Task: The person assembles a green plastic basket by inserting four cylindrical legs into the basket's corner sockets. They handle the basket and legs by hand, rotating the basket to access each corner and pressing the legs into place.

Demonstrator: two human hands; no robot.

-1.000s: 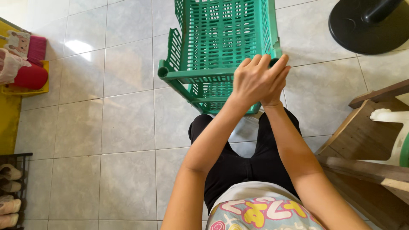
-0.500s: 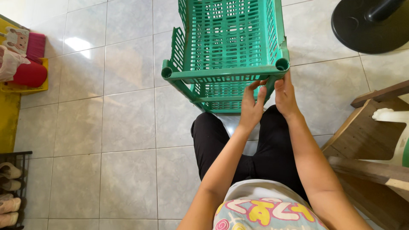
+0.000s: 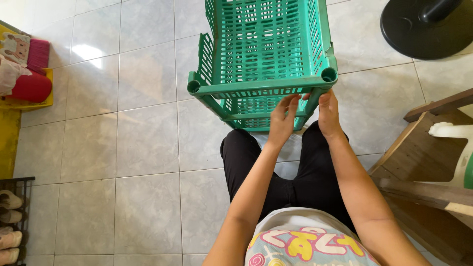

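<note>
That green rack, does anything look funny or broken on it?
Nothing looks broken. The green rack stands on the tiled floor with its slotted shelves whole, though its nearer side leans toward the person. Both hands, left hand and right hand, sit at its near right corner post, just under the top shelf.

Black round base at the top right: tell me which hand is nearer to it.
Right. The right hand is by the green rack's right front corner post, below-left of the base; the left hand sits further left, beneath the front rail.
</note>
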